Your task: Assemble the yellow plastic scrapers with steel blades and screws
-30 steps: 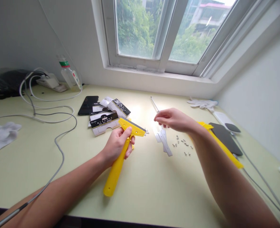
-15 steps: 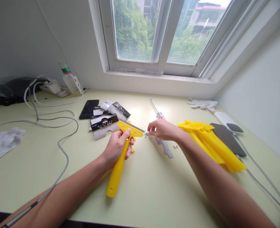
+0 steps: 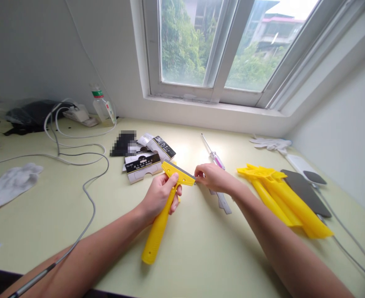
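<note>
My left hand (image 3: 162, 194) is wrapped round a yellow scraper (image 3: 159, 225), thumb on its wide head and handle slanting towards me. A grey blade edge runs along the far side of the head. Close to the head's right end, my right hand (image 3: 211, 177) has thumb and fingers pinched together; whatever they hold is too small or hidden to make out. A few small silvery bits show between fingertips and scraper. Beyond the right hand lies a screwdriver (image 3: 216, 159) with a clear handle. Flat grey blades (image 3: 225, 205) lie partly under the right wrist.
Printed cards (image 3: 143, 167) lie behind the scraper. Several yellow scrapers (image 3: 278, 198) are heaped at right, beside a dark flat pad (image 3: 308, 192). White gloves lie left (image 3: 13, 186) and far right. A bottle (image 3: 103, 107) and looping cable (image 3: 91, 192) are on the left.
The view has shifted, so everything sits further right. Small screws seen earlier between the scraper tip and my right fingers are now mostly hidden. Both hands keep nearly the same pose.
</note>
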`<state>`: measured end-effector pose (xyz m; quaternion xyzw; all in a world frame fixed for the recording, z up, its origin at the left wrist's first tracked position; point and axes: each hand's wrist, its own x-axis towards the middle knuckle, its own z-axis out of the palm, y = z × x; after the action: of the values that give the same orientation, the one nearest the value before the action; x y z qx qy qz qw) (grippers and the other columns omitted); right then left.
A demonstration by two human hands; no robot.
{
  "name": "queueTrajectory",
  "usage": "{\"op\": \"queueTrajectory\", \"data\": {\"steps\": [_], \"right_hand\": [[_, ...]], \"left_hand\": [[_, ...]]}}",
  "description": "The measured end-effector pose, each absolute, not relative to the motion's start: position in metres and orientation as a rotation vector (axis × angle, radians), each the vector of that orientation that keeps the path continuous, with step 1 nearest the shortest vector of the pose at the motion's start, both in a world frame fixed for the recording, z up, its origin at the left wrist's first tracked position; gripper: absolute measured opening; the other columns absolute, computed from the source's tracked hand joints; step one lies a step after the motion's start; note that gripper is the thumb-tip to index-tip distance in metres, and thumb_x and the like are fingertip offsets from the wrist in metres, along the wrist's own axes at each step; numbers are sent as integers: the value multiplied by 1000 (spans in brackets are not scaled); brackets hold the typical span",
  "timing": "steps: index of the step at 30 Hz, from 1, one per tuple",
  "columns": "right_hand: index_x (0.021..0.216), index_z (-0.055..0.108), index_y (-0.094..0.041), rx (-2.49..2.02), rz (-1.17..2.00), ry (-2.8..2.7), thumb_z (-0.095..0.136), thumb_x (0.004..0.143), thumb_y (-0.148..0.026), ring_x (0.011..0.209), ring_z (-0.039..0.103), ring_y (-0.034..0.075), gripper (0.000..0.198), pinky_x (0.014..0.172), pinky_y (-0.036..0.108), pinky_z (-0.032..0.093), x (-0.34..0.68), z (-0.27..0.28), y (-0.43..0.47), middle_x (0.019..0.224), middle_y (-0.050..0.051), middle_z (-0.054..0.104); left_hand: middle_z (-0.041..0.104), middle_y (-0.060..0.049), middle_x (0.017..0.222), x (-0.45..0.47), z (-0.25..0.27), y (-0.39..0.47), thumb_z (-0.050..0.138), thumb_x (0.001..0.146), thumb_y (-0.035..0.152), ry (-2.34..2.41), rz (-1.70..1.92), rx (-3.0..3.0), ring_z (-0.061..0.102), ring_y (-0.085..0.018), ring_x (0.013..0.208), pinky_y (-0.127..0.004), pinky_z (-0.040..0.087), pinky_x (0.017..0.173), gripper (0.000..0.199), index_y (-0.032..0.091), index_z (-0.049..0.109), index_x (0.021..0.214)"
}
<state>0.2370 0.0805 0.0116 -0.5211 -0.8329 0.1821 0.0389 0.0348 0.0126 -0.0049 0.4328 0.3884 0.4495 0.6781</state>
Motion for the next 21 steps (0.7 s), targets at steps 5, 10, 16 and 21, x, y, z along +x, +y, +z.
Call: {"op": "queueTrajectory", "data": {"steps": [5,10,16,21], "right_hand": [[81,64,-19,-1594,630,-2506,52,87,-26,75,58,14,15,64,25,41,244,22,83,86,4,69],[88,61,-21,-1440,798,-2306,53,89,-40,69,54,12,21,62,24,41,245,52,70,81,1,65],[84,60,-19,-1303,791,-2348,53,88,-29,69,53,10,14,61,23,38,217,64,46,79,0,63],[79,61,-17,-1215,678,-2383,55,85,-20,69,50,8,10,65,23,37,206,57,42,77,0,60]], "left_hand": [[57,4,70,35,-4,12,54,93,49,875,995,986,47,-4,31,-16,32,30,36,16,45,81],[58,4,71,37,-6,12,54,92,50,871,932,1006,47,-5,31,-17,33,30,36,16,47,83],[59,2,68,40,-9,7,55,92,53,900,863,1081,46,-5,31,-17,31,29,39,16,48,82],[53,5,50,41,-7,4,52,91,59,912,782,1128,45,-7,29,-17,32,30,45,16,49,79]]}}
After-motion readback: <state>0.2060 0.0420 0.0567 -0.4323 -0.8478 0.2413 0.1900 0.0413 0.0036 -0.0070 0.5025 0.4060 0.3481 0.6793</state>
